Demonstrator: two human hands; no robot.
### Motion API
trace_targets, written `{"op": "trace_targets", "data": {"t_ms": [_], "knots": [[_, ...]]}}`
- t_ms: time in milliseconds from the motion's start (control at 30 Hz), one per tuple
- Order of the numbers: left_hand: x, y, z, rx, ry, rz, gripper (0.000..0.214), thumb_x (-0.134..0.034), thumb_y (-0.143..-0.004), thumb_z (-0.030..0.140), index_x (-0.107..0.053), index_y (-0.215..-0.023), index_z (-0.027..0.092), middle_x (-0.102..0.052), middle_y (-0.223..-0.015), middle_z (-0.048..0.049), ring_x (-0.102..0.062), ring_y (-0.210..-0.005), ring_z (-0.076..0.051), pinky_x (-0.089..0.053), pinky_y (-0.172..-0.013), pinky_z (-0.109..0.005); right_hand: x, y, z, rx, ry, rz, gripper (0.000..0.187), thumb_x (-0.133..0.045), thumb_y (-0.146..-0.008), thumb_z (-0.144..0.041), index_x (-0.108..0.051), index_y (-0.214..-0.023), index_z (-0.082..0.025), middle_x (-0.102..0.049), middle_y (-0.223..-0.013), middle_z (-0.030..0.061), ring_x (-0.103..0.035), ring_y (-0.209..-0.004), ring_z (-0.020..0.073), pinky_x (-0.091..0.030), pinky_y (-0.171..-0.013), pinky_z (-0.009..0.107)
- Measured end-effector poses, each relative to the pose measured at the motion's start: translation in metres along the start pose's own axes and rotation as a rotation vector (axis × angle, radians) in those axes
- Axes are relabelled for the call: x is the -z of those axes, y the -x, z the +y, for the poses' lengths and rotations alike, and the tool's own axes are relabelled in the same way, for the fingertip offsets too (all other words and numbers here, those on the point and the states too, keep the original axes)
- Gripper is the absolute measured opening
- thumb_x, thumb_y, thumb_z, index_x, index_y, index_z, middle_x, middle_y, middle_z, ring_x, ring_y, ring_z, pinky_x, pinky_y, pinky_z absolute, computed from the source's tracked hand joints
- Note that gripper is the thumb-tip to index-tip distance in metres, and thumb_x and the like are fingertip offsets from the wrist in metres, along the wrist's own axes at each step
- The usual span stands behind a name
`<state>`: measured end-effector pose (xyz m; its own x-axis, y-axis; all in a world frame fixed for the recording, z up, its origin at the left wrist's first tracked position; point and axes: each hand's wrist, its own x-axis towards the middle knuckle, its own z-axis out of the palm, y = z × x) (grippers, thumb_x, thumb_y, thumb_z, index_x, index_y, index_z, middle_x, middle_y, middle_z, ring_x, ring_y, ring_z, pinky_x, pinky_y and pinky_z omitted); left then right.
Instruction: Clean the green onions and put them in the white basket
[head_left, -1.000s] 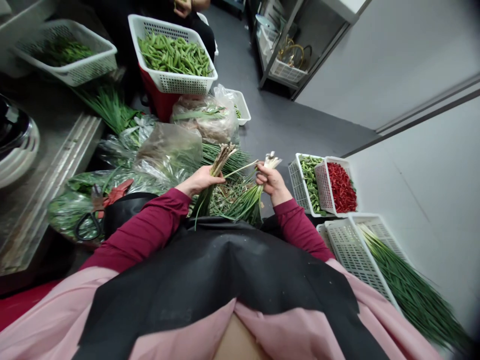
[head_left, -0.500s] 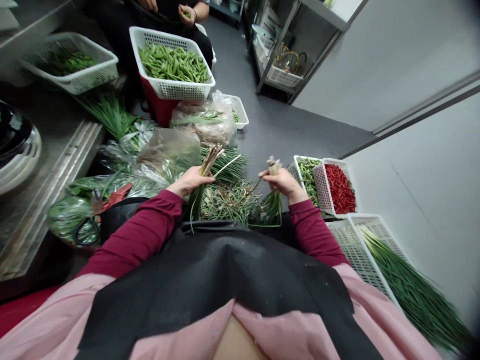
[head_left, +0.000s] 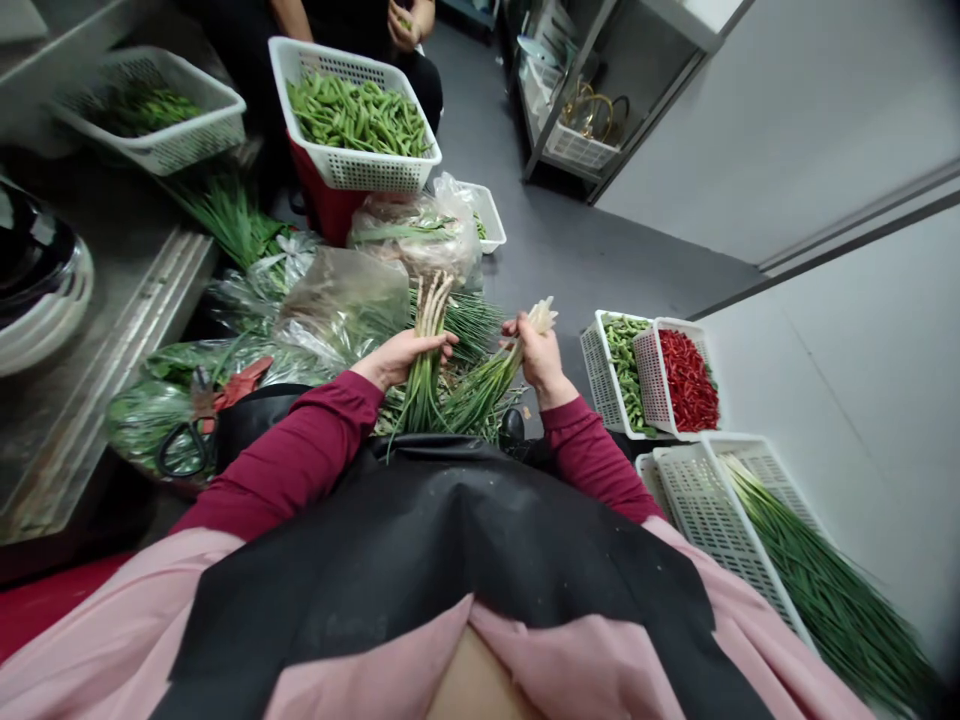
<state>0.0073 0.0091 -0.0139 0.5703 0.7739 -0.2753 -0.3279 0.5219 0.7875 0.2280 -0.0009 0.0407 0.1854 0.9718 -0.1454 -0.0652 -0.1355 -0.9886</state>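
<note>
Grey floor, white wall, metal shelf, left hand gripping a scallion bunch, right hand gripping a paler-tipped bunch

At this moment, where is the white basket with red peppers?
In the head view, the white basket is right of the right hand, close beside the basket of green vegetables and near the pale wall.

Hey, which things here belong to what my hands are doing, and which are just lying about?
In use:
Beige-ended stalks, held in your left hand
White-ended stalks, held in your right hand

Apparently just lying about:
Red chilies
Green pods
Clear plastic bag
</note>
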Motion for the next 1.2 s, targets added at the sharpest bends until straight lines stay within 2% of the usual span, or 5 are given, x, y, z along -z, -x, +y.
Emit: {"op": "trace_targets", "data": {"t_ms": [233, 333, 533, 900, 1200], "knots": [[-0.006, -0.002, -0.003, 0.043, 0.155, -0.055, 0.035, -0.066, -0.08, 0.028, -0.066, -0.111, 0.013, -0.071, -0.099, -0.0123, -0.069, -0.08, -0.022, -0.058, -0.069, -0.036, -0.037, 0.02, 0.024, -0.052, 0.202, -0.338, 0.038, -0.077, -0.062, -0.032, -0.068, -0.095, -0.014, -0.065, -0.071, 0.0, -0.059, -0.064, 0.0126, -0.05, -0.059, 0.025], [-0.01, -0.001, -0.006, 0.047, 0.148, -0.024, 0.037, -0.069, -0.076, 0.027, -0.067, -0.109, 0.011, -0.072, -0.092, -0.0122, -0.068, -0.07, -0.02, -0.057, -0.067, -0.035, -0.049, 0.023, 0.036, -0.08, 0.209, -0.303, 0.039, -0.076, -0.061, -0.026, -0.067, -0.096, -0.014, -0.066, -0.075, -0.0005, -0.055, -0.057, 0.0098, -0.046, -0.052, 0.022], [-0.01, 0.002, -0.001, -0.011, 0.043, 0.082, 0.032, -0.078, -0.063, 0.019, -0.067, -0.091, 0.01, -0.069, -0.072, -0.0052, -0.064, -0.062, -0.017, -0.055, -0.063, -0.032, -0.034, 0.023, 0.036, -0.258, 0.11, -0.288, 0.029, -0.076, -0.062, -0.035, -0.061, -0.076, -0.014, -0.055, -0.055, -0.0041, -0.037, -0.035, 0.0047, -0.025, -0.034, 0.021], [-0.019, 0.004, -0.003, -0.068, -0.113, 0.232, 0.041, -0.082, -0.054, 0.035, -0.066, -0.081, 0.01, -0.066, -0.07, -0.004, -0.06, -0.063, -0.016, -0.05, -0.067, -0.034, -0.03, 0.024, 0.036, -0.216, 0.18, -0.299, 0.028, -0.076, -0.063, -0.038, -0.061, -0.071, -0.016, -0.048, -0.048, -0.0064, -0.038, -0.036, 0.0046, -0.028, -0.036, 0.019], [0.006, 0.0, 0.005, -0.393, -0.247, 0.591, 0.023, -0.072, -0.061, 0.033, -0.064, -0.069, 0.013, -0.065, -0.07, -0.0034, -0.06, -0.071, -0.015, -0.047, -0.079, -0.029, -0.017, 0.022, 0.045, -0.228, 0.125, -0.261, 0.028, -0.075, -0.063, -0.036, -0.057, -0.077, -0.018, -0.047, -0.051, -0.0071, -0.04, -0.035, 0.0053, -0.028, -0.036, 0.019]]}}
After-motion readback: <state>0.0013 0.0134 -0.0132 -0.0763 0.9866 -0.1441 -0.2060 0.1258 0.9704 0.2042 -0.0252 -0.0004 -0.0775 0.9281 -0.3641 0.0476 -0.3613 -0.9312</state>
